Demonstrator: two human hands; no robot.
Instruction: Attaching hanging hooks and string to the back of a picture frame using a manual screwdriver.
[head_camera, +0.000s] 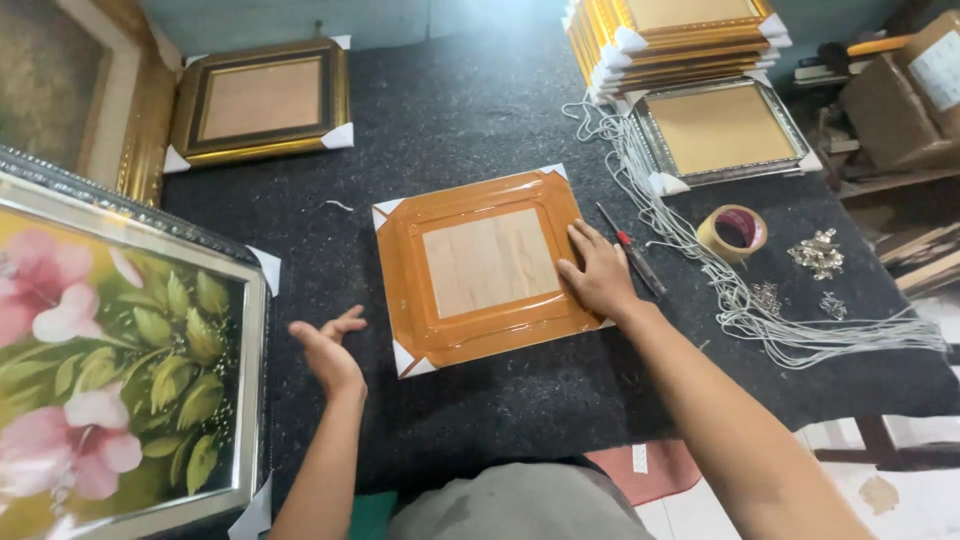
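An orange-brown picture frame (410, 275) wrapped in clear plastic lies flat at the middle of the dark felt table (480, 110), with white corner protectors and a pale wooden panel in its centre. My right hand (598, 272) rests flat on the frame's right edge, fingers spread. My left hand (328, 352) hovers open just left of the frame, palm turned sideways, holding nothing.
A silver-framed flower painting (110, 370) lies at the left. A gold frame (262, 100) sits at the back left, a stack of gold frames (672, 45) and a silver frame (722, 130) at the back right. A screwdriver (632, 262), tape roll (734, 232), white cords (760, 310) and metal hangers (818, 252) lie at the right.
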